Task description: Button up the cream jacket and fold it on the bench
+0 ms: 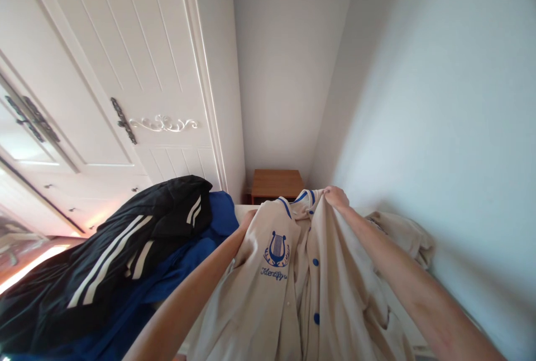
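Observation:
A cream baseball jacket (259, 305) with blue buttons, blue collar stripes and an embroidered blue lyre on its chest is spread in front of me, collar away from me. My right hand (336, 196) pinches the jacket at its right shoulder, beside the collar, and the cloth is pulled up into folds there. At the opposite shoulder, my left hand (250, 218) grips the jacket, its fingers mostly hidden by the cloth. The jacket's front hangs partly open below the collar, and its lower end runs out of view.
To the left lie a black garment with white stripes (167, 221) and blue cloth (221, 210) under it. Another beige garment (404, 232) lies by the right wall (452, 98). Beyond stand a small wooden table (276, 182) and a white wardrobe (167, 81).

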`<action>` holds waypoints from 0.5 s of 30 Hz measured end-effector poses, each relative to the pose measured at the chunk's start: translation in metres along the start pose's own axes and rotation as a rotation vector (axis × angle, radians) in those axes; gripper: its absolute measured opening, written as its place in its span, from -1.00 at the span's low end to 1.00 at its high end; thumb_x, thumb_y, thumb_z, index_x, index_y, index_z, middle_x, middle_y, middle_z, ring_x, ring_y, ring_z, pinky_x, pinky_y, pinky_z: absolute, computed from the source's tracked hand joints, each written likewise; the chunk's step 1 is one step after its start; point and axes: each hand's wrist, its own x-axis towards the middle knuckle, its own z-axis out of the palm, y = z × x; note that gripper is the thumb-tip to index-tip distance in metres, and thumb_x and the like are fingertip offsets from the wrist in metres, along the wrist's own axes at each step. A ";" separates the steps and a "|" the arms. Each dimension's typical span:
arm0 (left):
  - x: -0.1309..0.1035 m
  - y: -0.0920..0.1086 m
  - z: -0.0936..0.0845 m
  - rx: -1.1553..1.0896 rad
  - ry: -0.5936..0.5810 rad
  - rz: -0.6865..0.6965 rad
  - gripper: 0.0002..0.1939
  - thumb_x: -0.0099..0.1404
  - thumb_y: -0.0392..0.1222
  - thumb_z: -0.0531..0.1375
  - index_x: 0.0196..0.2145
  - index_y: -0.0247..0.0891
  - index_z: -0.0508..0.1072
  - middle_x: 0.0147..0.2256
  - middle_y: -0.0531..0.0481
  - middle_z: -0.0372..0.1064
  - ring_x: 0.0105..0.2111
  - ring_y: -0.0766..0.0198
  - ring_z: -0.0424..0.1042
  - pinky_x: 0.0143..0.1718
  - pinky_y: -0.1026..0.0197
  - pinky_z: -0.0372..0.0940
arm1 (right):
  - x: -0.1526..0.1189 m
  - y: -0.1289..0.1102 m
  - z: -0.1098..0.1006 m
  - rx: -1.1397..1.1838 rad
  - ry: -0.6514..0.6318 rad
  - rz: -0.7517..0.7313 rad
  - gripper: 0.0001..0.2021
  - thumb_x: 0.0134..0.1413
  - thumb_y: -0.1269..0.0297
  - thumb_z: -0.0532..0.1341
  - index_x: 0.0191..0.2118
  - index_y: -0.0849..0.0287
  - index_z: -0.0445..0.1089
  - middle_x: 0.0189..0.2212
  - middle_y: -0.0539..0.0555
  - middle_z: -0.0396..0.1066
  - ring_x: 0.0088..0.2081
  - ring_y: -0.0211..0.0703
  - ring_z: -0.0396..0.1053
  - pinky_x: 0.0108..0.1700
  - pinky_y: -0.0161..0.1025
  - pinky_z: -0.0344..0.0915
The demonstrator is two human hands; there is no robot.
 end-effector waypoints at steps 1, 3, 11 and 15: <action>0.005 0.005 -0.003 0.038 0.044 0.002 -0.87 0.18 -0.24 0.16 -0.44 -0.36 0.45 -0.39 -0.08 0.43 -0.38 0.23 0.34 -0.28 0.20 0.27 | -0.002 -0.005 0.004 0.018 -0.035 -0.052 -0.73 0.11 0.43 0.09 -0.23 0.24 0.56 -0.13 0.27 0.49 -0.03 0.14 0.41 -0.01 -0.08 0.28; 0.012 0.018 -0.006 0.122 0.146 0.020 -0.90 0.16 -0.31 0.10 -0.46 -0.34 0.39 -0.37 -0.08 0.40 -0.34 0.23 0.30 -0.24 0.20 0.22 | -0.011 -0.020 0.015 0.073 -0.085 -0.187 -0.74 0.12 0.42 0.11 -0.18 0.22 0.55 -0.05 0.24 0.46 0.08 0.09 0.34 0.12 -0.11 0.21; 0.008 0.062 0.003 0.339 0.145 0.101 -0.88 0.19 -0.21 0.18 -0.41 -0.23 0.28 -0.51 0.06 0.26 -0.50 0.31 0.16 -0.42 0.26 0.01 | -0.077 -0.074 0.068 0.826 -0.823 -0.093 -0.48 -0.03 0.08 0.39 0.03 0.14 0.31 -0.14 0.15 0.46 -0.19 -0.08 0.44 -0.15 -0.17 0.39; 0.001 0.043 -0.001 0.249 0.182 0.032 -0.96 0.24 -0.30 0.11 -0.39 -0.24 0.32 -0.47 0.04 0.32 -0.47 0.31 0.22 -0.40 0.26 0.04 | -0.087 -0.061 0.068 0.983 -1.014 0.093 -0.56 -0.13 0.13 0.47 -0.19 0.22 0.34 -0.43 -0.01 0.40 -0.49 -0.36 0.30 -0.41 -0.40 0.29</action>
